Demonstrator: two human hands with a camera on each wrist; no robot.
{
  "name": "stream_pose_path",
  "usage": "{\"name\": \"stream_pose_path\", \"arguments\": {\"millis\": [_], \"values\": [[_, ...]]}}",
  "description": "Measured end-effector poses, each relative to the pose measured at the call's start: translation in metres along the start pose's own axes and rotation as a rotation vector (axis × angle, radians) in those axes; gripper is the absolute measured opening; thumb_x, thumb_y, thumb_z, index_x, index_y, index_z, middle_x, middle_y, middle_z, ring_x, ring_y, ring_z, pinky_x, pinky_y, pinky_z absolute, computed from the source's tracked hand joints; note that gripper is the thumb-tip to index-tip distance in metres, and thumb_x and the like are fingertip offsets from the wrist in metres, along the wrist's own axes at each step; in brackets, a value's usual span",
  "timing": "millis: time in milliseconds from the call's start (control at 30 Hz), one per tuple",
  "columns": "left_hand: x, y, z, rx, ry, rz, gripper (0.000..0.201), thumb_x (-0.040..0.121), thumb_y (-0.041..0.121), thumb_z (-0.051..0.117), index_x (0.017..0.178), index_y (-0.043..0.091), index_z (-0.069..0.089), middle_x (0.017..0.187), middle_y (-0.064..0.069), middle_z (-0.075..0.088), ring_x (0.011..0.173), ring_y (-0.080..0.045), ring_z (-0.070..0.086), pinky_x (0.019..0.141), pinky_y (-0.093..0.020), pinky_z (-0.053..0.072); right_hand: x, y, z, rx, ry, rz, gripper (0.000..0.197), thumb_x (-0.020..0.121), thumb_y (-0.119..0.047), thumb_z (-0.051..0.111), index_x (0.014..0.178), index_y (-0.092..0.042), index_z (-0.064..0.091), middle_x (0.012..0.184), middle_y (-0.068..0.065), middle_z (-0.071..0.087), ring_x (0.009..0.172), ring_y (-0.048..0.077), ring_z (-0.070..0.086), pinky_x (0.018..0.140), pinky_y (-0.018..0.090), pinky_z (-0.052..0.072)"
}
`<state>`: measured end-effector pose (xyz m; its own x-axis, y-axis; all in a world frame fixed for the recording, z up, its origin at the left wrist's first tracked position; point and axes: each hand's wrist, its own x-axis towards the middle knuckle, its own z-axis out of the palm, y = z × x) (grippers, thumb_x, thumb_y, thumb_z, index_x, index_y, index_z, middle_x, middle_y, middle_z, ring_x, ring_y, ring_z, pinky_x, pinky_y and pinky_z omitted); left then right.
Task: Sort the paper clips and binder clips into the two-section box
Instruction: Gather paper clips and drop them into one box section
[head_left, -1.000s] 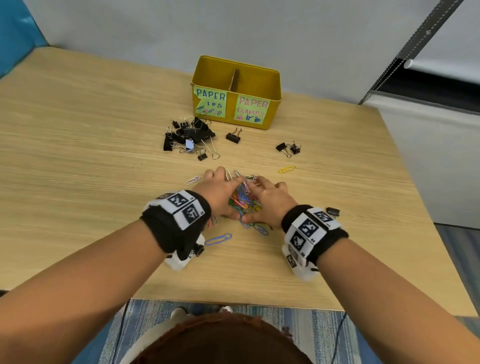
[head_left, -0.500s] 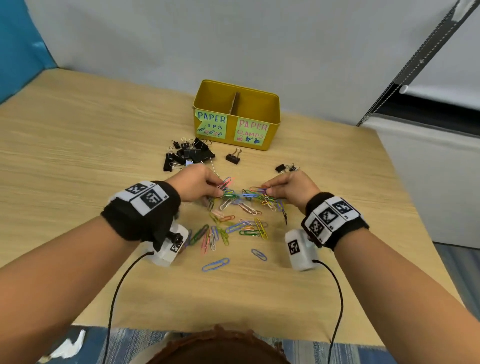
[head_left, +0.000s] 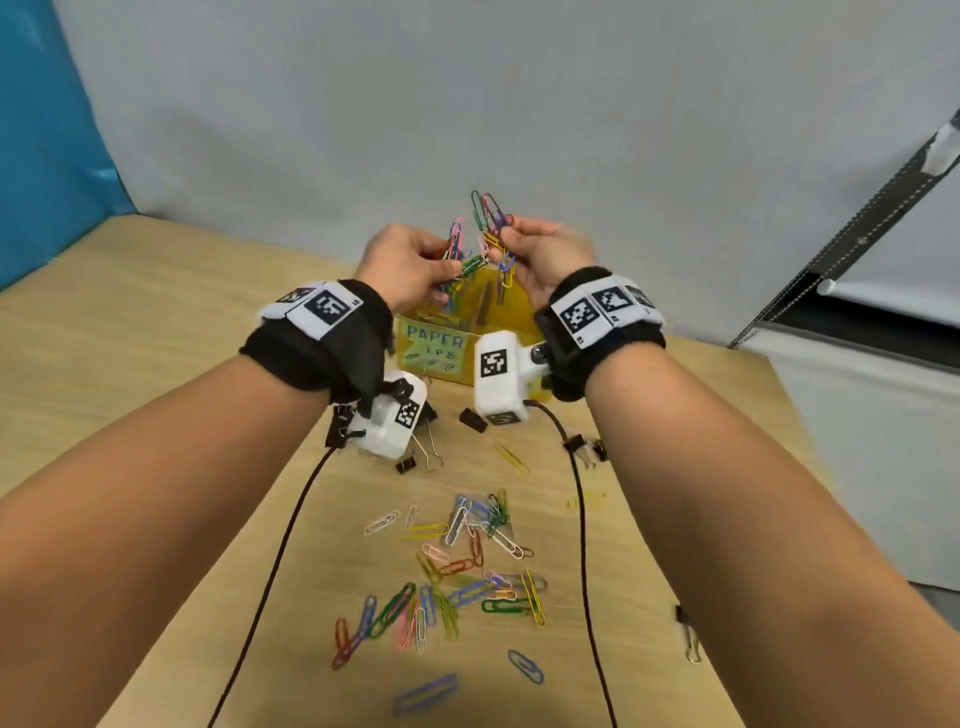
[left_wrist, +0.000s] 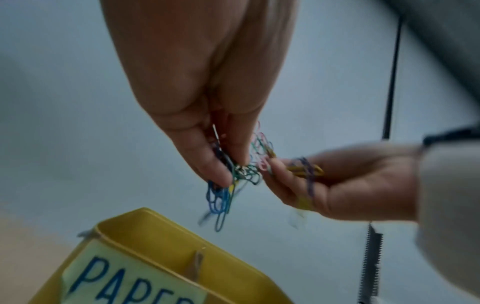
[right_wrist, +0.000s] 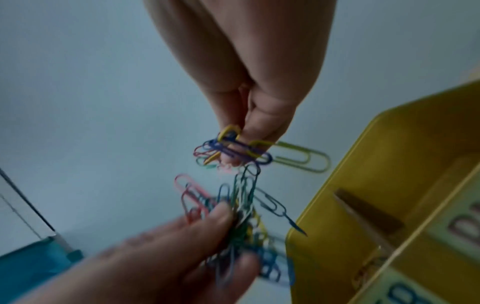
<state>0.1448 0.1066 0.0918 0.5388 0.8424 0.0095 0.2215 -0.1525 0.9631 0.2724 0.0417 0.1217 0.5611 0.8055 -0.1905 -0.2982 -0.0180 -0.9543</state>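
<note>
Both hands are raised over the yellow two-section box (head_left: 514, 312), close together. My left hand (head_left: 452, 270) pinches a tangled bunch of coloured paper clips (left_wrist: 221, 197) that dangles above the box's left section, labelled "PAPER". My right hand (head_left: 506, 244) pinches a smaller bunch of paper clips (right_wrist: 233, 150) just beside it, and the two bunches touch or interlock. The box's divider (left_wrist: 196, 265) shows below the clips. Hands and wrist cameras hide much of the box in the head view.
Several loose coloured paper clips (head_left: 457, 561) lie scattered on the wooden table near me. Black binder clips sit in front of the box (head_left: 472, 418), to the right (head_left: 584, 447), and near the right table edge (head_left: 688, 631). A grey wall stands behind the box.
Both hands rose from the table, each with a bunch of paper clips, and moved forward to above the box. The other clips stayed spread on the table.
</note>
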Motion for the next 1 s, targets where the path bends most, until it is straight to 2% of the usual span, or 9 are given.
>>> {"name": "stream_pose_path", "arguments": {"millis": [133,233,333,433,533,600,700,833,1000], "values": [[0.027,-0.013,0.006,0.278,0.096,-0.028,0.021,0.079,0.014,0.069,0.096,0.003,0.072,0.079,-0.018,0.07,0.065,-0.024,0.06,0.086,-0.039,0.056,0.034,0.033,0.028,-0.217,0.155,-0.001,0.022,0.085,0.012,0.053,0.075,-0.002,0.067,0.064,0.012,0.066,0.065,0.027,0.064,0.085,0.042,0.057],[0.028,-0.01,0.008,0.586,0.012,-0.007,0.023,0.082,0.021,0.066,0.098,0.007,0.072,0.081,-0.01,0.062,0.08,-0.026,0.059,0.078,-0.027,0.045,0.038,0.047,0.034,-0.435,0.173,0.001,0.023,0.087,0.003,0.055,0.104,0.002,0.071,0.079,0.01,0.077,0.071,0.018,0.069,0.078,0.025,0.057],[0.027,-0.008,0.004,0.763,-0.092,-0.005,0.037,0.079,0.023,0.067,0.115,0.017,0.066,0.108,-0.009,0.069,0.102,-0.027,0.061,0.09,-0.03,0.047,0.035,0.049,0.033,-0.644,0.073,0.053,0.034,0.091,0.002,0.043,0.112,-0.004,0.068,0.119,0.013,0.068,0.098,0.025,0.063,0.092,0.034,0.052],[0.017,-0.006,0.002,0.74,-0.133,0.025,0.046,0.082,0.013,0.062,0.127,0.022,0.057,0.123,-0.009,0.063,0.114,-0.027,0.057,0.097,-0.03,0.043,0.022,0.044,0.032,-0.708,0.132,-0.032,0.041,0.087,0.003,0.038,0.095,-0.014,0.074,0.112,0.009,0.071,0.092,0.024,0.059,0.095,0.041,0.052],[-0.012,-0.003,0.0,0.591,-0.069,0.128,0.047,0.084,-0.003,0.053,0.125,0.02,0.058,0.124,-0.007,0.062,0.109,-0.021,0.059,0.088,-0.022,0.041,-0.005,0.043,0.017,-0.662,0.146,-0.095,0.039,0.085,0.004,0.045,0.065,-0.023,0.064,0.083,0.002,0.068,0.071,0.016,0.059,0.075,0.037,0.057],[-0.041,-0.011,-0.003,0.475,-0.071,0.122,0.039,0.086,-0.004,0.052,0.117,0.017,0.062,0.115,-0.004,0.064,0.089,-0.012,0.059,0.08,-0.017,0.044,-0.032,0.048,-0.002,-0.737,0.066,-0.078,0.035,0.088,0.0,0.048,0.067,-0.024,0.06,0.077,0.0,0.065,0.062,0.014,0.059,0.061,0.034,0.056],[-0.093,-0.041,-0.003,0.408,-0.322,0.02,0.033,0.083,-0.005,0.055,0.1,0.022,0.066,0.111,-0.009,0.066,0.078,-0.008,0.054,0.079,-0.023,0.049,-0.061,0.073,-0.032,-1.191,-0.123,0.015,0.022,0.092,-0.008,0.048,0.098,-0.012,0.07,0.108,0.011,0.07,0.097,0.025,0.066,0.091,0.041,0.054],[-0.148,-0.078,0.013,0.853,-0.776,-0.041,0.051,0.084,0.01,0.058,0.131,0.027,0.049,0.133,0.0,0.046,0.115,-0.014,0.048,0.103,-0.026,0.039,-0.094,0.111,-0.048,-1.706,-0.401,0.208,0.039,0.093,-0.006,0.038,0.129,0.0,0.051,0.135,0.018,0.05,0.121,0.034,0.052,0.099,0.035,0.043],[-0.18,-0.088,0.015,0.934,-0.807,-0.055,0.054,0.085,0.018,0.057,0.137,0.025,0.043,0.134,-0.005,0.039,0.126,-0.021,0.039,0.108,-0.034,0.037,-0.131,0.132,-0.056,-1.788,-0.611,0.163,0.041,0.095,-0.008,0.036,0.134,-0.005,0.048,0.148,0.017,0.036,0.129,0.033,0.046,0.106,0.033,0.039]]}}
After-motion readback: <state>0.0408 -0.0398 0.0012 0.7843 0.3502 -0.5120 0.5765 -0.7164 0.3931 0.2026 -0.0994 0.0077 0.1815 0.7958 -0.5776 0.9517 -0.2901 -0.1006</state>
